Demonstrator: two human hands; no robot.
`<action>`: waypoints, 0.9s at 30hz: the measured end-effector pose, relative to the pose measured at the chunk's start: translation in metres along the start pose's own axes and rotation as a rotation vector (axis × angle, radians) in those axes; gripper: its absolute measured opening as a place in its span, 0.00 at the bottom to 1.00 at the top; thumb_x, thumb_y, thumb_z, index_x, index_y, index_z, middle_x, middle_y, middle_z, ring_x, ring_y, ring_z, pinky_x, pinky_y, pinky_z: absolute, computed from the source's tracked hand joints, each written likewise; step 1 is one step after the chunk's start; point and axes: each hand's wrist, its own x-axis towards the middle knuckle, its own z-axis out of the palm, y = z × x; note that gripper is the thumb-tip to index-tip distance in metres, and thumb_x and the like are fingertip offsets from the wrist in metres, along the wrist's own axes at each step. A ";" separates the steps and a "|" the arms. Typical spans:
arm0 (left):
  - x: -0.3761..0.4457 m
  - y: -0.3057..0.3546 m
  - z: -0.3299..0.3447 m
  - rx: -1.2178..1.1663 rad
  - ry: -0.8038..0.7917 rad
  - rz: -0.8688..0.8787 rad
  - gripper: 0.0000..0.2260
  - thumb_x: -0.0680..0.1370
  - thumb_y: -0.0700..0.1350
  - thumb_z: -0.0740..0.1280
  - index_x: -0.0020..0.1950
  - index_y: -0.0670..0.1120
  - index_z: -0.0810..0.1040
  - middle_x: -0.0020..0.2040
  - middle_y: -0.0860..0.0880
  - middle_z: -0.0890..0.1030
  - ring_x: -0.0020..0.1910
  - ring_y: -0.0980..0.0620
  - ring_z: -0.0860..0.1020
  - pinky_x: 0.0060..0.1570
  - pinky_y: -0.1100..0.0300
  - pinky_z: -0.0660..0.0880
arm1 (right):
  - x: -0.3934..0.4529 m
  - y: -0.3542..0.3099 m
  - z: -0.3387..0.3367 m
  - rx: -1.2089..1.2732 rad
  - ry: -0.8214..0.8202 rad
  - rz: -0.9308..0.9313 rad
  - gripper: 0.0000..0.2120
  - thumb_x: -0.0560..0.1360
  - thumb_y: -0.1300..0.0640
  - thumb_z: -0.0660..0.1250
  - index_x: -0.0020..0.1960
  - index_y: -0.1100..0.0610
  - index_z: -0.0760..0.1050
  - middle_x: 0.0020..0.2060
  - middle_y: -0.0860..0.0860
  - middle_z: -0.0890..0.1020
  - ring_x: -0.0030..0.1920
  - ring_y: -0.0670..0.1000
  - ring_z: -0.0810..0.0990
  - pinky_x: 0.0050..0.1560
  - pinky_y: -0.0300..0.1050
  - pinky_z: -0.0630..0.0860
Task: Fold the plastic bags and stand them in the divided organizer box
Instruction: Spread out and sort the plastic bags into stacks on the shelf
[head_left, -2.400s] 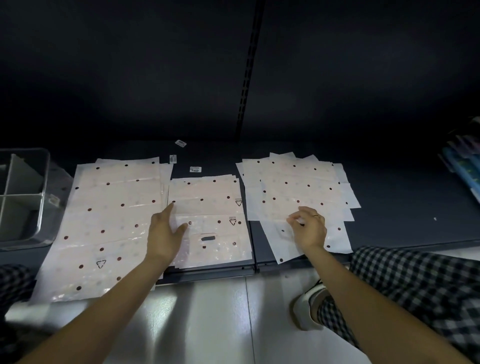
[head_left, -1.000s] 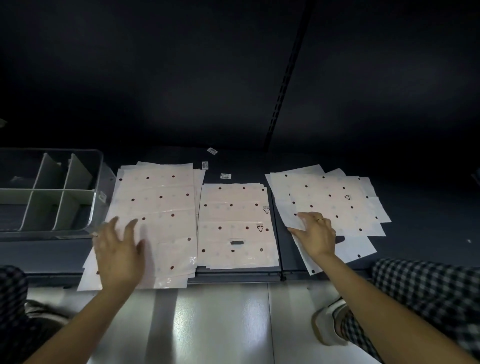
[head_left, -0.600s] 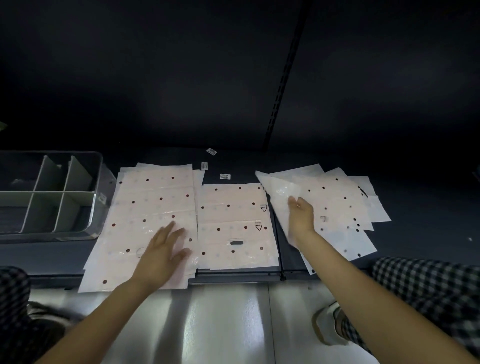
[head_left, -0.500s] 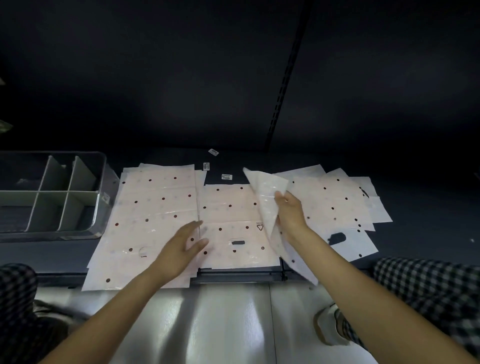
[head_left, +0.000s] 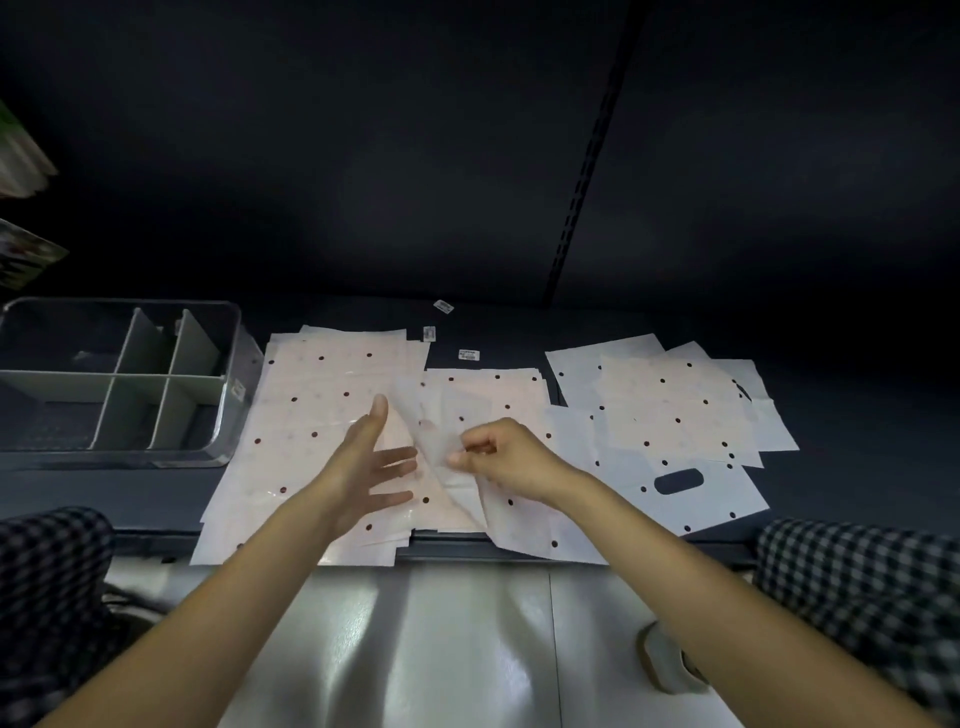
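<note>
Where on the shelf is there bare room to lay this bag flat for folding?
Bare shelf lies right of the right pile, and a strip behind the piles holds only small labels. The middle is crowded: left pile, middle pile, both hands. The organizer box fills the left end.

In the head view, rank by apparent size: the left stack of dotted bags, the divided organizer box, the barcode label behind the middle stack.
1. left stack of dotted bags
2. divided organizer box, partly cropped
3. barcode label

Dotted white plastic bags (head_left: 675, 410) flat in three stacks, one bag (head_left: 441, 441) lifted, beside clear divided organizer box (head_left: 228, 395)
</note>
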 end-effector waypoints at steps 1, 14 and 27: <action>0.001 -0.003 -0.004 0.011 0.021 0.002 0.41 0.64 0.71 0.63 0.73 0.55 0.60 0.58 0.43 0.79 0.57 0.47 0.79 0.53 0.45 0.78 | -0.002 -0.001 0.001 -0.062 -0.061 0.020 0.22 0.76 0.56 0.67 0.23 0.49 0.69 0.17 0.43 0.66 0.20 0.41 0.66 0.23 0.31 0.61; -0.002 0.008 -0.009 -0.041 0.112 0.082 0.25 0.75 0.65 0.61 0.69 0.60 0.63 0.59 0.40 0.76 0.54 0.41 0.80 0.48 0.50 0.80 | -0.008 0.015 0.027 -0.667 0.197 -0.479 0.12 0.73 0.63 0.63 0.53 0.59 0.81 0.56 0.54 0.82 0.60 0.56 0.79 0.58 0.50 0.76; -0.001 -0.007 -0.036 -0.034 0.298 0.131 0.29 0.72 0.48 0.73 0.69 0.54 0.65 0.55 0.46 0.78 0.47 0.49 0.80 0.35 0.61 0.78 | 0.014 0.050 0.035 -0.902 -0.147 -0.506 0.12 0.80 0.60 0.59 0.59 0.59 0.78 0.68 0.50 0.72 0.73 0.50 0.61 0.66 0.42 0.65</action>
